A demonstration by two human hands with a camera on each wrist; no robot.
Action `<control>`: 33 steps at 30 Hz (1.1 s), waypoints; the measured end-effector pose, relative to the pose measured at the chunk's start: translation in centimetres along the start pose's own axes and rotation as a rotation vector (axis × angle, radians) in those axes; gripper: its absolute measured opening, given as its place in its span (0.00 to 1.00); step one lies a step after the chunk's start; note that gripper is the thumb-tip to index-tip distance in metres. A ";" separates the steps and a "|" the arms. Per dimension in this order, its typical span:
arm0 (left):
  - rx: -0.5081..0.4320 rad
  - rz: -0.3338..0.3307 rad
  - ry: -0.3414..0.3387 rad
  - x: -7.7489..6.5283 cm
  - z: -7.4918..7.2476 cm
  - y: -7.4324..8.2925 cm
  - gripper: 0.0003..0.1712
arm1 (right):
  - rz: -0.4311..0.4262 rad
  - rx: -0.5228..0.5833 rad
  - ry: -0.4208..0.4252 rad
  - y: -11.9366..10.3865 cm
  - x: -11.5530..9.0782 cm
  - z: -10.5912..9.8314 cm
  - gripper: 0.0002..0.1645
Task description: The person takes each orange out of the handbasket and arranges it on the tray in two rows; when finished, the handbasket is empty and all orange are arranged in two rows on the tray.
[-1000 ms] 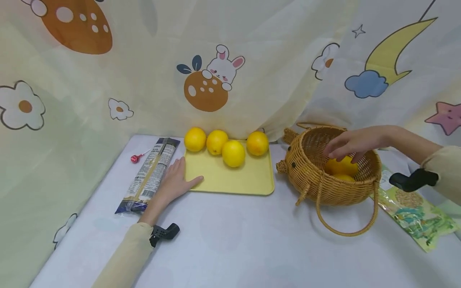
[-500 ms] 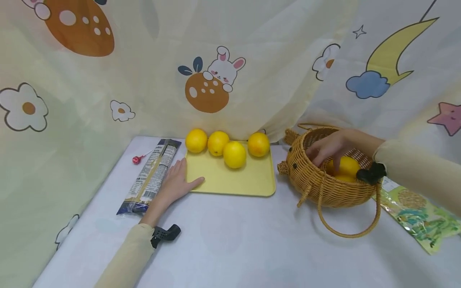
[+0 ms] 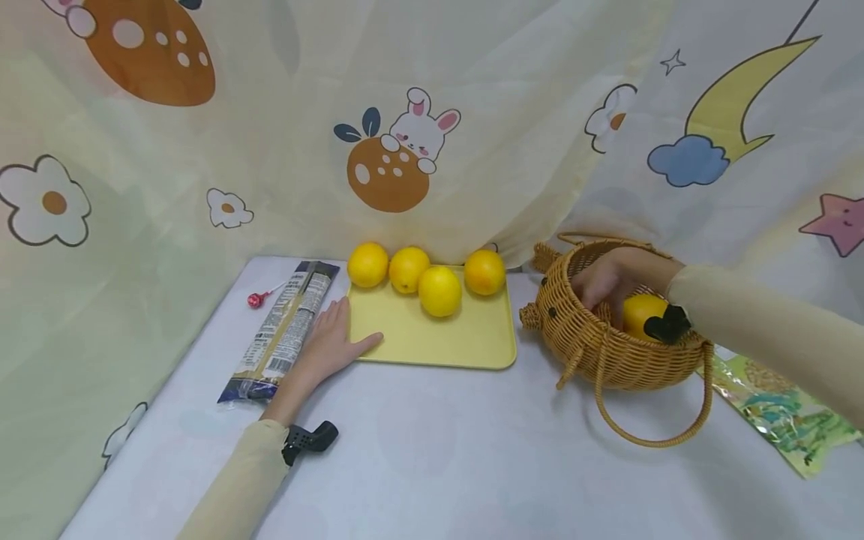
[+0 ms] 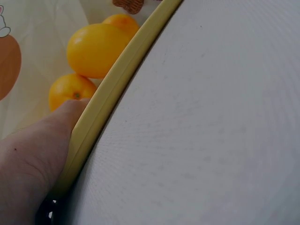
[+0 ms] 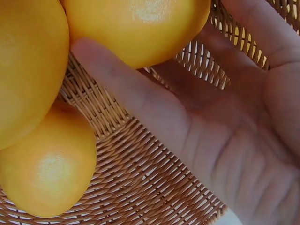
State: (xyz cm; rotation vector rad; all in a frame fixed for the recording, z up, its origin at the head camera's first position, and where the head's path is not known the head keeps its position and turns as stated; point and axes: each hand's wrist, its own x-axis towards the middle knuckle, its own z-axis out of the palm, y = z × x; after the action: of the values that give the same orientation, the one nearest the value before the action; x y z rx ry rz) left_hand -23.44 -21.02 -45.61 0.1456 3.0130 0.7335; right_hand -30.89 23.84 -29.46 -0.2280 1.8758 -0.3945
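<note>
My left hand (image 3: 331,341) lies spread at the left end of a yellow tray (image 3: 425,345), thumb over its near rim. Several oranges (image 3: 439,291) sit along the tray's back. Inside a wicker basket (image 3: 634,371) shaped like a pig, my right hand (image 3: 604,279) reaches down with its fingers around an orange (image 5: 140,28). In the right wrist view one fingertip touches that orange's lower side, and other fingers pass behind it. Two more oranges, a large one (image 5: 28,65) and one below it (image 5: 49,164), rest beside it in the basket.
A long printed packet (image 3: 280,330) lies left of the left hand, with a red lollipop (image 3: 256,300) beside it. A green packet (image 3: 776,405) lies right of the basket, whose looped handle (image 3: 651,444) hangs toward the front. Patterned cloth (image 3: 283,150) rises behind.
My right hand has moved left and down, from over the basket's oranges to deeper inside by the pig's face side. The left hand and the tray's oranges have stayed put.
</note>
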 end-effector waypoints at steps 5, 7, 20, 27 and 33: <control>-0.007 -0.002 0.003 0.1 0.0 0.2 0.69 | 0.015 0.004 -0.003 0.1 0.3 -0.4 0.57; -0.012 -0.001 0.002 0.2 0.0 0.3 0.69 | 0.022 -0.003 -0.005 0.3 0.6 -0.7 0.58; -0.009 -0.006 0.001 0.1 -0.2 0.1 0.69 | 0.061 -0.040 -0.004 0.5 1.9 -0.9 0.62; -0.011 -0.008 0.010 0.1 -0.3 0.0 0.69 | 0.076 -0.015 -0.023 0.2 2.1 -1.2 0.60; -0.016 -0.008 0.006 0.1 -0.4 0.1 0.69 | 0.057 0.005 -0.033 0.3 2.1 -1.2 0.59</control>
State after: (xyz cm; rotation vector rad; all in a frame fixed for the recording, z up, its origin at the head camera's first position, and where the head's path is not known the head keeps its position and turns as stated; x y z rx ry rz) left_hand -23.57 -21.11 -45.21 0.1318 3.0107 0.7582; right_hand -32.74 23.64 -31.04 -0.1767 1.8443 -0.3541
